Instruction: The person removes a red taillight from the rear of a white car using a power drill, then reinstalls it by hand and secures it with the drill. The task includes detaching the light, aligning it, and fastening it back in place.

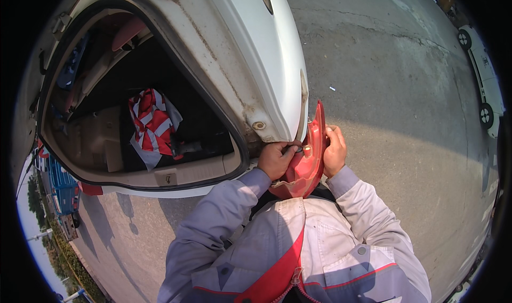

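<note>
A red car tail light (305, 167) is out of its place at the rear corner of a white car (261, 63), its back side turned toward the car. My right hand (335, 149) grips its outer edge, fingers bent round the red lens. My left hand (277, 159) is closed at the back of the lamp, thumb and fingers pinching near a small dark part, perhaps a bulb socket (300, 149). What exactly sits in that pinch is partly hidden by the fingers.
The car's open trunk (213, 167) lies to the left, with a red and white striped cloth (152, 121) inside. Concrete ground (384, 89) stretches to the right, where another white car (482, 73) stands. A blue vehicle (63, 180) is at the far left.
</note>
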`<state>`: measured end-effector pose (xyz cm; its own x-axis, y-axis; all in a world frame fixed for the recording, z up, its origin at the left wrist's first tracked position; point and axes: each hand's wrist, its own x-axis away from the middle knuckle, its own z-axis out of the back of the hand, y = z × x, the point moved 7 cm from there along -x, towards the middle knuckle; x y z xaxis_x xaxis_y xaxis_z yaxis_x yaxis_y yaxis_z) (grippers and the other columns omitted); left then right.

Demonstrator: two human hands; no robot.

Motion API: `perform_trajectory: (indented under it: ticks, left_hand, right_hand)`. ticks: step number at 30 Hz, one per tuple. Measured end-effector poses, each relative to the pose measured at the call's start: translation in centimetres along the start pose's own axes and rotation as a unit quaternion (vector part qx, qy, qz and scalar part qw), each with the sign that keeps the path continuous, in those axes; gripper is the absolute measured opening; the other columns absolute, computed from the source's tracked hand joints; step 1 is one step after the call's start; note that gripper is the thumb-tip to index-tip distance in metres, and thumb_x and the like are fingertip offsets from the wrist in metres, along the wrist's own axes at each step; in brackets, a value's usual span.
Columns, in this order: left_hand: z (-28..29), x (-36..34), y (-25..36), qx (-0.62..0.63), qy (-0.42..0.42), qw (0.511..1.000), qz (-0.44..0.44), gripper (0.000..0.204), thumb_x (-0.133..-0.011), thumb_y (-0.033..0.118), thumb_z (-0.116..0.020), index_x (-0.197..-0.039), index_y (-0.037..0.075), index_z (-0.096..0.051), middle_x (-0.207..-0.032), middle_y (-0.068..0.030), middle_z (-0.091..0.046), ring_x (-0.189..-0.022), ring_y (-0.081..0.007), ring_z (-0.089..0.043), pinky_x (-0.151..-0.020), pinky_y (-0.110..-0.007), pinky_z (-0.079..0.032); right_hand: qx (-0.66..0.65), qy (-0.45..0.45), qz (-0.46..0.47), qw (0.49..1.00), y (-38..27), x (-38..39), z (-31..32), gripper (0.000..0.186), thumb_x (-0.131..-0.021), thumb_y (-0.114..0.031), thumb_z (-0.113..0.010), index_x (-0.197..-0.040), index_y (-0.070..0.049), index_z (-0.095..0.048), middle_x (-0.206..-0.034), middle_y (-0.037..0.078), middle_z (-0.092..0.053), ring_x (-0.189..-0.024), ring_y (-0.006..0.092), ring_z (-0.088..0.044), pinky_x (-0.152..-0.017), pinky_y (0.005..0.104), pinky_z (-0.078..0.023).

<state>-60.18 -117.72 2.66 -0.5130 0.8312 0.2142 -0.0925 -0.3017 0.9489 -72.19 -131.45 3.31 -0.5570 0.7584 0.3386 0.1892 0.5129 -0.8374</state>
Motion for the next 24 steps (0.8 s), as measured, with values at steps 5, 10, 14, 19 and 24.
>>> perform_trajectory:
  ticks: [5, 10, 14, 19, 24]
  left_hand:
    - [0.0, -0.3, -0.1, 0.041, -0.038, 0.998, 0.013, 0.024, -0.103, 0.013, -0.061, -0.120, 0.005, -0.075, -0.077, 0.0000, -0.067, -0.067, -0.0088, -0.058, -0.065, -0.026, -0.050]
    - [-0.3, -0.3, -0.5, 0.093, -0.065, 0.992, 0.062, 0.025, -0.104, 0.012, -0.058, -0.123, 0.007, -0.074, -0.068, 0.0052, -0.054, -0.060, -0.0048, -0.046, -0.056, -0.024, -0.041]
    - [-0.4, -0.4, -0.7, 0.132, -0.082, 0.985, 0.081, 0.025, -0.105, 0.012, -0.057, -0.123, 0.007, -0.074, -0.068, 0.0059, -0.051, -0.060, -0.0047, -0.045, -0.056, -0.023, -0.039]
    - [-0.1, -0.4, -0.6, 0.127, -0.087, 0.983, 0.104, 0.021, -0.103, 0.007, -0.059, -0.119, 0.004, -0.073, -0.096, -0.0023, -0.067, -0.088, -0.0099, -0.060, -0.082, -0.027, -0.048]
    - [0.1, -0.4, -0.1, 0.096, -0.067, 0.988, 0.098, 0.018, -0.101, 0.008, -0.064, -0.115, 0.004, -0.075, -0.107, -0.0071, -0.078, -0.099, -0.0141, -0.071, -0.093, -0.029, -0.054]
  right_hand:
    - [-0.019, 0.006, -0.025, 0.999, -0.3, 0.4, -0.5, 0.023, -0.109, -0.019, -0.043, -0.110, -0.003, -0.061, -0.101, 0.004, -0.064, -0.092, 0.0119, -0.061, -0.086, 0.0277, -0.050]
    - [-0.001, -0.002, -0.013, 1.000, -0.2, 0.4, -0.2, 0.024, -0.109, -0.019, -0.043, -0.110, -0.003, -0.061, -0.101, 0.003, -0.064, -0.092, 0.0112, -0.060, -0.086, 0.0269, -0.049]
    - [-0.013, 0.006, 0.006, 1.000, 0.4, -0.3, 0.3, 0.022, -0.108, -0.017, -0.042, -0.119, -0.001, -0.053, -0.105, 0.012, -0.068, -0.084, 0.0191, -0.070, -0.071, 0.0339, -0.060]
    - [0.023, 0.004, 0.020, 1.000, 0.8, -0.6, 0.9, 0.023, -0.108, -0.017, -0.044, -0.118, -0.001, -0.056, -0.103, 0.008, -0.066, -0.089, 0.0137, -0.065, -0.079, 0.0289, -0.056]
    - [0.052, -0.004, 0.033, 0.998, 0.7, -0.7, 1.1, 0.023, -0.109, -0.017, -0.044, -0.117, -0.001, -0.057, -0.104, 0.006, -0.065, -0.089, 0.0119, -0.064, -0.083, 0.0276, -0.054]
